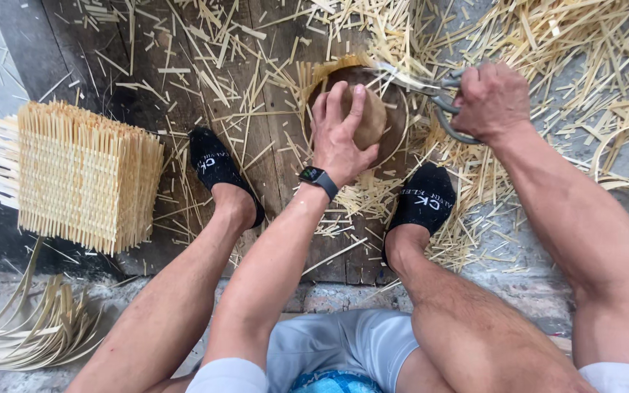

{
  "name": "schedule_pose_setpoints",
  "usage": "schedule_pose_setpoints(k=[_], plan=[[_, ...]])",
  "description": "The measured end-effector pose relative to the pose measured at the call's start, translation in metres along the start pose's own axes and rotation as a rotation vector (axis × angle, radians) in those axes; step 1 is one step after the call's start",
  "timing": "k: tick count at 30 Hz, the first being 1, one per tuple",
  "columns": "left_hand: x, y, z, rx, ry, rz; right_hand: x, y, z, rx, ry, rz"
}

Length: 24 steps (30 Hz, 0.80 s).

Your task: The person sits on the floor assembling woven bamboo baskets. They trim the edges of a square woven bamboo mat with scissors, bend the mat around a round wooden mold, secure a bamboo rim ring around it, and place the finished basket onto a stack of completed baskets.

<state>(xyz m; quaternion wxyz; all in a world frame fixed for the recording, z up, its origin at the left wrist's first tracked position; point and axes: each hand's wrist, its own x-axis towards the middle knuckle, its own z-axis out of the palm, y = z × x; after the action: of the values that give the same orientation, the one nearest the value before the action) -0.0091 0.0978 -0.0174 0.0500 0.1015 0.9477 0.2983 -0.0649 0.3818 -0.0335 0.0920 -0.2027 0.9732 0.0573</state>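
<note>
Where dark wooden boards (183, 94) met grey concrete, the floor lay thick with pale bamboo trimmings (547, 44). A square woven basket (81, 175) stood at the boards' left edge. Mid-boards, the left hand (340, 131) spread flat, fingers open, on a round woven piece (387, 109); the right hand (491, 98) gripped shears (438, 98), closed around the handles.

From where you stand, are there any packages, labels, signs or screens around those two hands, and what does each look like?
Smartwatch on the left wrist: small rounded-rectangular screen, dark and blank, on a black strap.
Black sock on the left foot: white printed lettering across the top.
Black sock on the right foot: white printed lettering, seen upside down.
No packages or signs show among the pale straw strips.
</note>
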Motion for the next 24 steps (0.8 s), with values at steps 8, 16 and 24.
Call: schedule_pose_setpoints(k=[8, 16, 24], plan=[[0.01, -0.018, -0.021, 0.008, -0.224, 0.23, 0.006, -0.006, 0.01, -0.144, 0.187, -0.07], [-0.003, 0.023, 0.006, -0.076, 0.072, -0.237, -0.006, 0.006, 0.008, -0.018, 0.154, -0.074], [-0.004, 0.02, -0.004, 0.078, -0.074, -0.035, -0.011, 0.008, 0.017, 0.046, -0.175, 0.034]])
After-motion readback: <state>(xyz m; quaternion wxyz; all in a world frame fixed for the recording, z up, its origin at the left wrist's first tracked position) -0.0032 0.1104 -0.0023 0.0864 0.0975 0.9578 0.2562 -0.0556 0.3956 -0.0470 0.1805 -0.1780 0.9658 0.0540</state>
